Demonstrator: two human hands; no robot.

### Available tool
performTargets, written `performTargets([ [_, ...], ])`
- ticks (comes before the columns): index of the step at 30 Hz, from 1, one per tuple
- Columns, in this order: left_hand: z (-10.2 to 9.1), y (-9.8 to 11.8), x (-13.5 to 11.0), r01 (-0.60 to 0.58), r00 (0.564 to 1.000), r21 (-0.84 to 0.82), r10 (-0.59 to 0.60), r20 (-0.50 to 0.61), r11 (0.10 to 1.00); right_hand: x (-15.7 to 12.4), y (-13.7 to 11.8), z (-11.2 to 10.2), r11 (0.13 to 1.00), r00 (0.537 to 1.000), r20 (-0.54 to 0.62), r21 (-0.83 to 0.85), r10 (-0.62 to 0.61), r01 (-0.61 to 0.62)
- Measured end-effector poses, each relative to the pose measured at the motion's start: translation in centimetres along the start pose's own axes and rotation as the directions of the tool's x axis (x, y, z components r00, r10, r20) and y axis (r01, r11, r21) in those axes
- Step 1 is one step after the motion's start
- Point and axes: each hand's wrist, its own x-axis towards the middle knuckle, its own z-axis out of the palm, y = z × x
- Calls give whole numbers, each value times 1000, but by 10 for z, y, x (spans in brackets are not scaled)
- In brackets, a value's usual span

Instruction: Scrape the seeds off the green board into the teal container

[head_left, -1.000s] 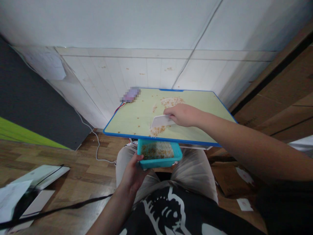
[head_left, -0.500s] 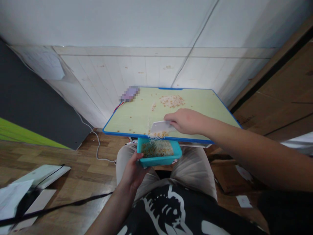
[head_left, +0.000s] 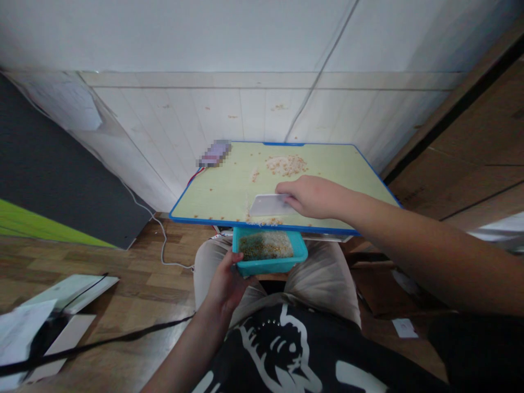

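My left hand (head_left: 230, 280) grips the left end of a turquoise plastic tub (head_left: 270, 266), held just below the table's front edge. Inside the tub lies a mix of pale and yellow-brown grains (head_left: 266, 245). Closed on the right end of a flat white scraper (head_left: 268, 205) is my right hand (head_left: 305, 195), just above the tabletop. Between the scraper and the edge sits a small line of grains (head_left: 264, 221). Farther back on the table rests a larger pile of pale and orange-brown grains (head_left: 286, 165).
The yellow-green table (head_left: 347, 164) has a blue rim and stands against a white wall. A blurred purple item (head_left: 215, 153) with red wires lies at its back left corner. Cardboard boxes (head_left: 470, 142) rise at the right. Papers (head_left: 69, 295) lie on the floor at left.
The scraper has lifted and moved back slightly from the front edge. Grains that were falling into the tub no longer show in the air. The tub has shifted a little right.
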Motion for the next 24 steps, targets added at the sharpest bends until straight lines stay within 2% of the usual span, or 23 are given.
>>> performTargets([
  [3, -1, -3, 2, 14, 1000, 0, -14, 9, 1000, -3, 12, -5, 995, 993, -70, 16, 100, -99],
  [7, -1, -6, 3, 11, 999, -3, -11, 30, 1000, -14, 39, -4, 953, 938, -166, 67, 303, -296],
  [11, 1, -5, 3, 25, 999, -10, -25, 23, 1000, -25, 56, 8, 908, 910, -75, 142, 407, -394],
  [15, 3, -4, 1, 19, 1000, -4, -19, 14, 1000, -28, 52, 19, 894, 915, -13, 217, 403, -391],
  [21, 4, -5, 0, 23, 1000, -1, -23, 9, 1000, -29, 33, 25, 897, 940, -7, 303, 341, -323],
  [24, 2, -6, 1, 15, 999, 4, -15, 30, 1000, -34, 28, 27, 888, 952, -48, 377, 301, -262],
])
